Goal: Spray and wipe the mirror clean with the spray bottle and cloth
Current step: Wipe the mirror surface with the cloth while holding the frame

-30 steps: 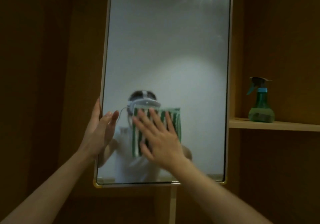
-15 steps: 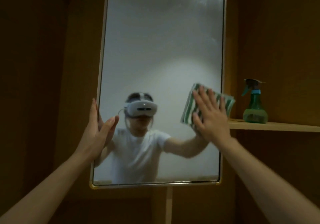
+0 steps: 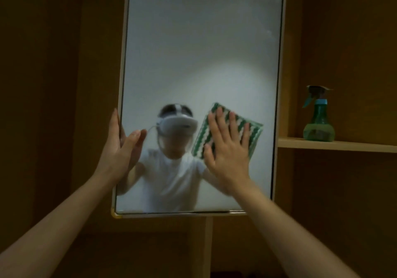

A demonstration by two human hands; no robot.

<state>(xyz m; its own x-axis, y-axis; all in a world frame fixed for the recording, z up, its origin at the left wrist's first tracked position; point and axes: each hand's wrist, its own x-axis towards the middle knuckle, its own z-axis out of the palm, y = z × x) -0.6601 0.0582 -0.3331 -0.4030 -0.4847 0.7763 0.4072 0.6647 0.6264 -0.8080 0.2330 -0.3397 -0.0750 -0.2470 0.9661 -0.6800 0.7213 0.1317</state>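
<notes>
A tall mirror (image 3: 199, 52) in a pale frame hangs on a wooden wall. My right hand (image 3: 227, 149) lies flat, fingers spread, pressing a green and white striped cloth (image 3: 252, 132) against the lower right part of the glass. My left hand (image 3: 120, 146) grips the mirror's left edge, thumb on the glass and fingers behind the frame. A green spray bottle (image 3: 319, 118) with a teal trigger stands apart on a shelf to the right. The glass reflects a person in a white shirt wearing a headset.
A light wooden shelf (image 3: 337, 144) juts out right of the mirror at cloth height. Dark wooden panels surround the mirror. A pale vertical post (image 3: 207, 245) runs down below the mirror's bottom edge.
My right hand swept the cloth from the centre of the glass out to the right edge, then came back a little leftward. My left hand stayed on the frame's left edge.
</notes>
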